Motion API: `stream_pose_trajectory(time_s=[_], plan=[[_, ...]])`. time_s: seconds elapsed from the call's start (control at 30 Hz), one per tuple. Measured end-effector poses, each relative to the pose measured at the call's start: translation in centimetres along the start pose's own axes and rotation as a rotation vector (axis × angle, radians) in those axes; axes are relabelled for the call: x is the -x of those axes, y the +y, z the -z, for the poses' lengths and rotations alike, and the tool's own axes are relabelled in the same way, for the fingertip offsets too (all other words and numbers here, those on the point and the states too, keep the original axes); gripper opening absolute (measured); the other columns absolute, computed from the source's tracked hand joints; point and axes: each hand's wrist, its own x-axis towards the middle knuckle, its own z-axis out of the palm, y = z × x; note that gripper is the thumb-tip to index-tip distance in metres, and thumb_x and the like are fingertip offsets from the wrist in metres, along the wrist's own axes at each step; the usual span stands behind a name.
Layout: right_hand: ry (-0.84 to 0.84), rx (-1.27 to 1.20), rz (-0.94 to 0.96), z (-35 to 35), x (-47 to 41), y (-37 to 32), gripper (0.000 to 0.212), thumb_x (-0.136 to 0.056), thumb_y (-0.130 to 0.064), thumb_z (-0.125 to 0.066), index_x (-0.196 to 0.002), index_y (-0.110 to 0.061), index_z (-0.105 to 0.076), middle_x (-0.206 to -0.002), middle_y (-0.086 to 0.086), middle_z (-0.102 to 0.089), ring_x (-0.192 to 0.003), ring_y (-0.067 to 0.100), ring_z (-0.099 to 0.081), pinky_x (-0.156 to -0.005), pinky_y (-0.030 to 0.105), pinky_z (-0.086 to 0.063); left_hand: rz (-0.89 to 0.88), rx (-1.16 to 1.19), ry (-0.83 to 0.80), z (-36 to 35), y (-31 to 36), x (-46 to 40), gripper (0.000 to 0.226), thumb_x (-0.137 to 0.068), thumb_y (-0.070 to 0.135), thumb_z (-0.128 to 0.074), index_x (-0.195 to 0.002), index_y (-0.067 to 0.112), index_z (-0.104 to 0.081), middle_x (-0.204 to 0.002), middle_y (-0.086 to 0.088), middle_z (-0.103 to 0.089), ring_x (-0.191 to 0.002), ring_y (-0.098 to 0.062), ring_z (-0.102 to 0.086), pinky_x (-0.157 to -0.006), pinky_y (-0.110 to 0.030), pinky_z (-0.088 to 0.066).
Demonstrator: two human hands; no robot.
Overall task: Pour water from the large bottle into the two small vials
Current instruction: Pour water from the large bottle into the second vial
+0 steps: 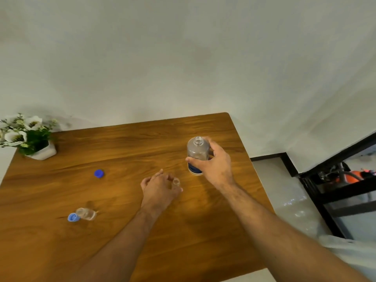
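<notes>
While your right hand (213, 161) grips the uncapped large bottle (197, 151) upright on the worktop (126, 147), your left hand (159, 186) pinches an open vial (176, 183).

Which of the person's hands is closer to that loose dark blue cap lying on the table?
The left. The left hand holds a small vial mid-table, to the right of the blue cap. The right hand grips the large bottle, farther right still.
</notes>
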Motion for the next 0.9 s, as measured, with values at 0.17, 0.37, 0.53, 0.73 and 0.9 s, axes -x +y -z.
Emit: stream_pose_trajectory(time_s=[0.17, 0.37, 0.53, 0.73, 0.9], plan=[[0.019, -0.002, 0.058, 0.1, -0.1, -2.3, 0.082, -0.061, -0.048, -0.089, -0.133, -0.034, -0.053, -0.128, -0.014, -0.06, -0.114, 0.011, -0.059, -0.09, 0.036, -0.058, 0.036, 0.356, 0.062, 4.7, 1.7, 0.5, 0.025, -0.084, 0.028, -0.076, -0.097, 0.027, -0.055, -0.098, 0.01, -0.066, -0.082, -0.003, -0.064, -0.056, -0.009, -0.047], [-0.016, -0.032, 0.191, 0.5, 0.1, -8.6, 0.084, -0.064, -0.038, -0.09, -0.137, -0.026, -0.051, -0.129, -0.01, -0.057, -0.113, 0.011, -0.056, -0.092, 0.027, -0.054, -0.261, 0.476, 0.15, 12.1, 3.0, 1.7, 0.011, -0.1, 0.028, -0.052, -0.111, 0.03, -0.049, -0.105, 0.005, -0.061, -0.096, -0.012, -0.061, -0.08, -0.025, -0.053], [-0.079, -0.006, 0.313, 0.8, 0.6, -14.9, 0.082, -0.067, -0.032, -0.09, -0.138, -0.025, -0.051, -0.12, -0.013, -0.051, -0.108, 0.011, -0.054, -0.084, 0.019, -0.051, -0.327, 0.763, 0.119, 18.3, 3.8, 3.9, 0.009, -0.104, 0.024, -0.043, -0.11, 0.03, -0.046, -0.101, 0.0, -0.05, -0.093, -0.015, -0.049, -0.077, -0.023, -0.05], [-0.195, 0.09, 0.484, 0.2, 1.8, -21.1, 0.068, -0.066, -0.031, -0.089, -0.123, -0.037, -0.053, -0.114, -0.016, -0.059, -0.098, 0.014, -0.062, -0.08, 0.019, -0.053, -0.313, 0.767, 0.204, 23.9, 4.3, 6.0, 0.047, -0.09, 0.051, -0.058, -0.127, 0.026, -0.041, -0.103, 0.004, -0.054, -0.089, -0.009, -0.052, -0.075, -0.022, -0.044], [-0.235, 0.156, 0.562, -0.2, 2.7, -24.2, 0.07, -0.066, -0.031, -0.09, -0.127, -0.033, -0.055, -0.112, -0.016, -0.059, -0.093, 0.008, -0.061, -0.076, 0.013, -0.05, -0.333, 0.765, 0.228, 25.8, 3.4, 6.7, 0.054, -0.086, 0.052, -0.062, -0.128, 0.027, -0.037, -0.102, 0.003, -0.056, -0.091, -0.011, -0.054, -0.074, -0.024, -0.045]])
